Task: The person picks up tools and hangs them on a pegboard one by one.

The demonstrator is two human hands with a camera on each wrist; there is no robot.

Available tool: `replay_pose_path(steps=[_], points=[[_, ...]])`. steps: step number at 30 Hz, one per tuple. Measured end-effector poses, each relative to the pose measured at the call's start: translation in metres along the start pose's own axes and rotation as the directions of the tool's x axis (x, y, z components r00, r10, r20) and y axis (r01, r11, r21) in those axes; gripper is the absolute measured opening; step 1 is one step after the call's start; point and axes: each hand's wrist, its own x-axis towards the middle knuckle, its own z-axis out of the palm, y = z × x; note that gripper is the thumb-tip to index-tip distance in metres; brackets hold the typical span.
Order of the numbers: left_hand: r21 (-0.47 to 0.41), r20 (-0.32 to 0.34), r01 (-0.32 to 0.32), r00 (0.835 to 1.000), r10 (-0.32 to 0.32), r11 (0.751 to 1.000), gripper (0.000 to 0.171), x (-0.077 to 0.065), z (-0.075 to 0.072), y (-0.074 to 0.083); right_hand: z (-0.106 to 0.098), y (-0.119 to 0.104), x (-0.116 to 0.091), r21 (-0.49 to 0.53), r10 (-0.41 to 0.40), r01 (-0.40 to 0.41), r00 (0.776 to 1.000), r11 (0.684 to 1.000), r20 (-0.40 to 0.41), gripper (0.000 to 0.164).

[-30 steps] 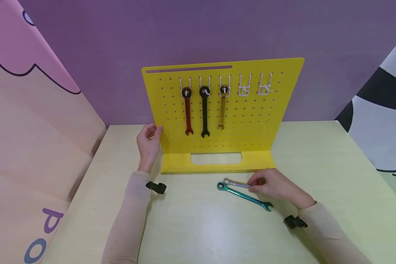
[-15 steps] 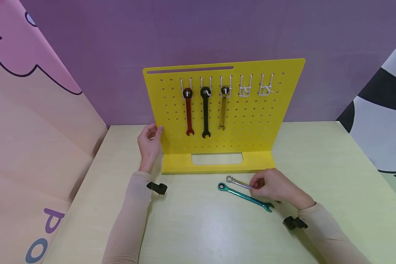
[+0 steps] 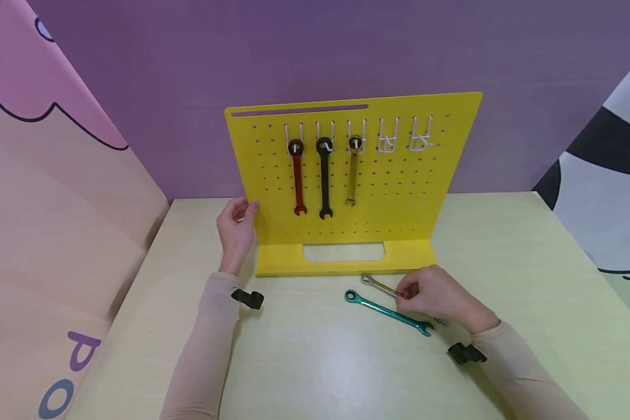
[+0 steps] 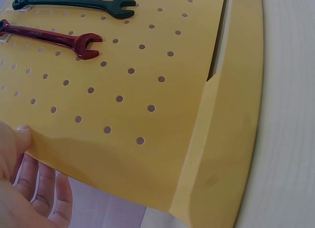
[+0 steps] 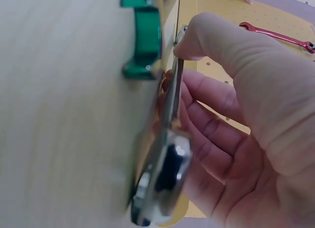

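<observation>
My left hand (image 3: 235,234) holds the left edge of an upright yellow pegboard (image 3: 399,219), thumb on its front and fingers behind, as the left wrist view shows. Between thumb and fingers my right hand (image 3: 437,296) pinches a small silver combination wrench (image 3: 382,286) by its shaft. Its ring end points left toward the pegboard's base; its open end (image 5: 170,174) looms large in the right wrist view. Just in front, a green ratcheting wrench (image 3: 387,312) lies on the table. Red (image 3: 298,184), black (image 3: 324,184) and gold wrenches (image 3: 353,175) hang from the board's hooks.
Two white wire hooks (image 3: 387,144) on the board's right side carry nothing. The pegboard's base (image 3: 280,259) has a long cut-out and stands on a pale wooden table (image 3: 315,361). A purple wall panel (image 3: 315,52) rises behind it.
The silver wrench has swung slightly, its ring end moving toward the pegboard and away from the green wrench. Its other end now shows beyond my right hand. My left hand stays on the board.
</observation>
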Motion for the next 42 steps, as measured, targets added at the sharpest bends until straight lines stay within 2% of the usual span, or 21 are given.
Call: replay_pose_path(steps=[6,9,15,22,28,37,42], points=[[0.004,0.0,0.014,1.0,-0.014,1.0,0.031,0.0,-0.004,0.001,0.002,-0.004,0.002,-0.122,-0.056,0.049,0.997,0.991,-0.05,0.002],[0.004,0.001,0.016,1.0,-0.016,1.0,0.031,0.001,-0.005,0.002,0.001,-0.008,0.003,-0.178,-0.062,0.049,0.996,0.983,-0.069,0.003],[0.006,-0.007,0.018,1.0,-0.018,1.0,0.032,0.001,-0.006,0.002,-0.001,-0.015,0.005,-0.219,-0.056,0.036,0.995,0.975,-0.087,0.005],[0.014,-0.007,0.03,1.0,-0.03,0.999,0.032,-0.001,-0.006,0.002,-0.001,-0.016,0.002,-0.265,-0.1,0.066,0.988,0.962,-0.119,0.011],[0.008,-0.007,0.021,1.0,-0.021,1.0,0.031,-0.003,-0.006,0.0,0.0,-0.014,-0.002,-0.217,-0.139,0.098,0.973,0.971,-0.182,0.007],[0.005,-0.015,0.025,1.0,-0.024,1.0,0.03,-0.003,-0.003,-0.002,-0.004,-0.012,-0.004,-0.091,-0.093,0.075,0.972,0.993,-0.218,0.007],[-0.001,-0.012,0.001,1.0,-0.001,1.0,0.029,-0.001,0.0,0.0,-0.008,-0.013,-0.005,-0.009,-0.084,0.085,0.966,0.996,-0.244,0.006]])
